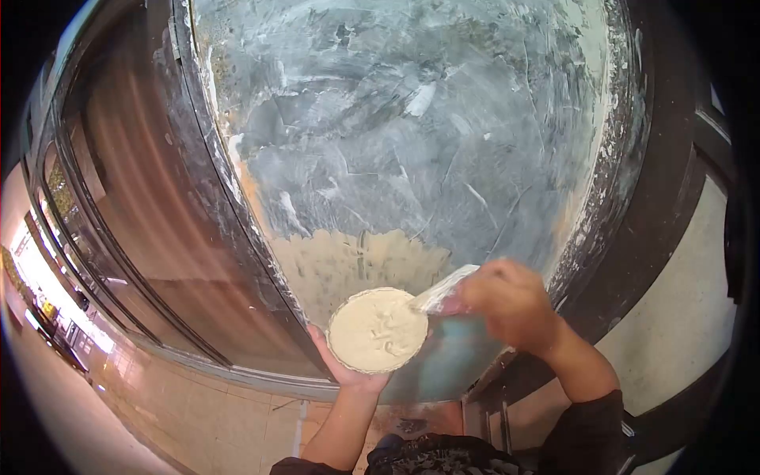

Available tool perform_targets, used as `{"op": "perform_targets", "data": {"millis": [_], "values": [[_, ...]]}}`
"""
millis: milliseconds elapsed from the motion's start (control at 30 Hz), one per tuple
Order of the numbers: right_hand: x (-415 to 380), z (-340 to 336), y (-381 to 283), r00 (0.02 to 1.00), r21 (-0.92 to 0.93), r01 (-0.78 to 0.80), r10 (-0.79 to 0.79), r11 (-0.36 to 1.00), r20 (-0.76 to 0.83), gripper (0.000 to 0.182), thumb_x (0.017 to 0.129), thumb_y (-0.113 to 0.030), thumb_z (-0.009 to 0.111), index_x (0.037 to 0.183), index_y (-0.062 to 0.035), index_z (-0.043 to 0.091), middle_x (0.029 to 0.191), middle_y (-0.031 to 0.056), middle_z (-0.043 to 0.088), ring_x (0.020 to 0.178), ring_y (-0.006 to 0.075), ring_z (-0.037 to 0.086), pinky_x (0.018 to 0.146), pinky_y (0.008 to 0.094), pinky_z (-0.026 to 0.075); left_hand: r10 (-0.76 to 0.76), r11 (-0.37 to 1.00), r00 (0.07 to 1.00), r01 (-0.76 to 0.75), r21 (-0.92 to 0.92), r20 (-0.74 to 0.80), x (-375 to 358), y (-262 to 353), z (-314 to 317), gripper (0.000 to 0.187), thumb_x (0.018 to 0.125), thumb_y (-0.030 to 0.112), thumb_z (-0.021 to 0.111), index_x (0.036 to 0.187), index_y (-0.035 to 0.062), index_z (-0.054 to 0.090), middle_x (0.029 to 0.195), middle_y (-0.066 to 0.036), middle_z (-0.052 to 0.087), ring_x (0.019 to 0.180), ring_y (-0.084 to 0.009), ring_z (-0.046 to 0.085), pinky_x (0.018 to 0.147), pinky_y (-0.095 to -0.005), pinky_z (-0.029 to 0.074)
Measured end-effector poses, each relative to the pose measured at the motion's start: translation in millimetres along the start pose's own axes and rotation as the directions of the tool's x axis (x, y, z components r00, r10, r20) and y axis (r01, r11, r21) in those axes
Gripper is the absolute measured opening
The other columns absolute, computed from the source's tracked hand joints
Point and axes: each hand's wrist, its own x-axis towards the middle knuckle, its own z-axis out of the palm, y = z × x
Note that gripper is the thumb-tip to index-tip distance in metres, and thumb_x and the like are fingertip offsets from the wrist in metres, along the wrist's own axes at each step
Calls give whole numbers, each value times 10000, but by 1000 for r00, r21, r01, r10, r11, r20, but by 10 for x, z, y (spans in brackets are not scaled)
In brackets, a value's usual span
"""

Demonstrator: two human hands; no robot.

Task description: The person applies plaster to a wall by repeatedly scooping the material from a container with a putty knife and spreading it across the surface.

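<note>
A round container point(377, 331) of cream-coloured paste rests in my left hand point(354, 372), whose fingers and palm show at its left and lower edges. My right hand point(511, 305) is closed on a paste-smeared scraper point(447, 290), and motion blurs its fingers. The scraper's tip is at the container's upper right rim. In front of me stands a wall panel point(396, 134) with streaky grey and white smears. Its lower part has a beige patch point(348, 261) with a ragged upper edge.
A dark frame with white smears point(617, 150) borders the panel on the right. To the left are a dark post point(198, 158) and a brown glossy panel point(142, 190). Tiled floor point(198, 412) lies below, with a bright opening at the far left.
</note>
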Motion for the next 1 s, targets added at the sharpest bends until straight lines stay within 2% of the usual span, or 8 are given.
{"op": "perform_targets", "data": {"millis": [33,100,133,233,667,767,900,1000], "values": [[-56,23,88,1000,-3,-5,5,1000,3,138,831,-114,689,969,-101,687,942,33,691,889,243,669,761,390,548,-6,1000,1000,6,-3,0,-6,-2,5,1101,856,929,306,1566,89,382,1603,-190,381,1422,-462,415,1136,-725,331],[-203,97,289,952,97,-250,263,963,-159,95,885,-55,676,978,-45,691,875,110,685,806,284,663,696,370,529,-2,997,1000,3,-80,13,-16,10,-8,1067,869,917,268,1586,131,353,1642,-205,305,1435,-539,357,1052,-892,234],[-289,140,359,952,90,-252,264,963,-157,95,885,-55,676,978,-45,691,875,110,685,806,284,663,696,370,529,-6,996,1000,8,-85,15,-20,18,-25,1067,869,917,268,1586,131,353,1642,-205,305,1435,-539,357,1052,-892,234],[-603,333,539,757,320,-604,651,730,-56,134,1001,-94,633,1043,32,647,879,175,673,790,329,656,700,375,512,-8,987,996,22,-157,91,-35,55,-80,1059,871,911,280,1590,136,349,1641,-207,300,1457,-536,319,1076,-881,214],[-817,585,664,790,55,-594,595,802,-147,106,971,-72,641,1059,-14,650,905,195,683,853,419,662,738,452,522,5,997,1000,-4,-72,16,-6,83,-170,1101,826,942,324,1594,153,337,1637,-196,301,1453,-524,335,1075,-866,254],[-806,570,708,752,150,-619,637,771,-172,105,967,-81,649,1050,-16,642,914,190,690,861,425,662,738,462,522,-6,982,1000,8,-188,11,-6,86,-141,1089,831,938,325,1591,158,341,1635,-188,309,1451,-520,341,1071,-869,255],[-797,546,662,728,184,-655,677,733,-108,109,972,-87,646,1055,-17,636,928,193,696,876,428,669,745,462,526,-1,988,1000,5,-157,29,7,59,-155,1078,835,935,321,1585,162,353,1632,-183,318,1447,-513,352,1064,-872,261],[-827,600,665,776,55,-628,630,776,-35,121,983,-94,634,1075,-15,636,949,197,700,892,433,673,760,458,533,-10,989,1000,12,-144,15,1,45,-160,1069,839,931,319,1580,162,365,1628,-180,326,1443,-510,360,1055,-877,263]]}}
